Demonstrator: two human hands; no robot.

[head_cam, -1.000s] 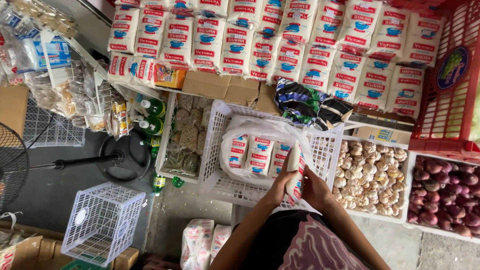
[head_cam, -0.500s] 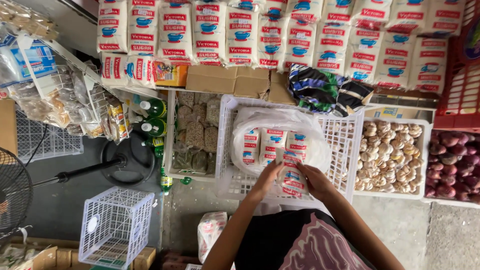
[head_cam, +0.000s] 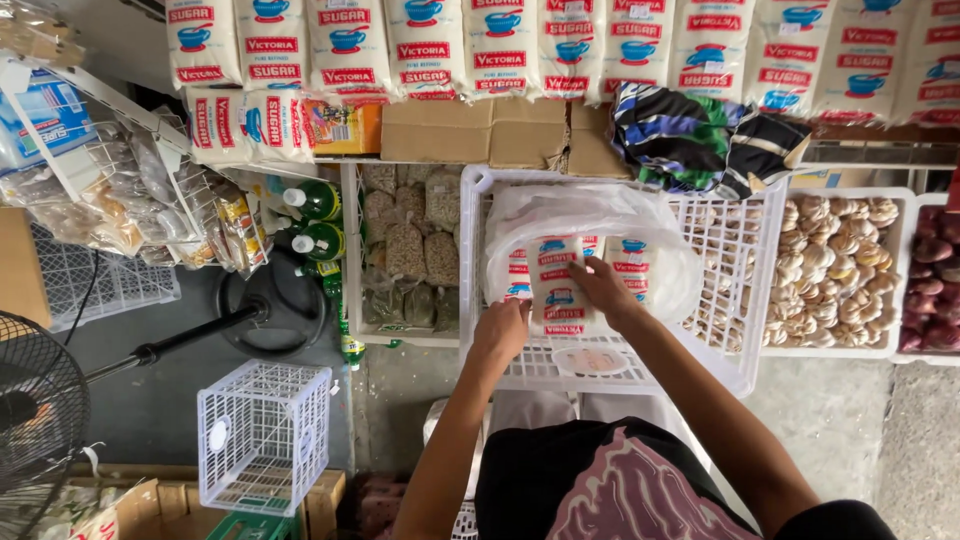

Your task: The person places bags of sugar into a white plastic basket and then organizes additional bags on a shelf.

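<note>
Both my hands reach into a white plastic crate (head_cam: 745, 300) lined with a clear plastic bag (head_cam: 560, 210). Inside stand several white sugar packets with red and blue print. My left hand (head_cam: 500, 332) and my right hand (head_cam: 603, 285) press on either side of one sugar packet (head_cam: 560, 300) at the front of the row, setting it upright among the others. A small round white lid (head_cam: 592, 360) lies on the crate's floor just in front of that packet.
Stacked sugar packets (head_cam: 520, 45) fill the shelf behind. A crate of garlic (head_cam: 835, 270) and red onions (head_cam: 935, 290) sit at right. Bagged beans (head_cam: 410, 250) and green bottles (head_cam: 315, 215) lie at left. A small white wire cage (head_cam: 262, 435) and a fan (head_cam: 35, 420) stand on the floor.
My hands have carried the sugar packet down from above the crate rim into the bag and set it among the others. My view has tilted downward and closer.
</note>
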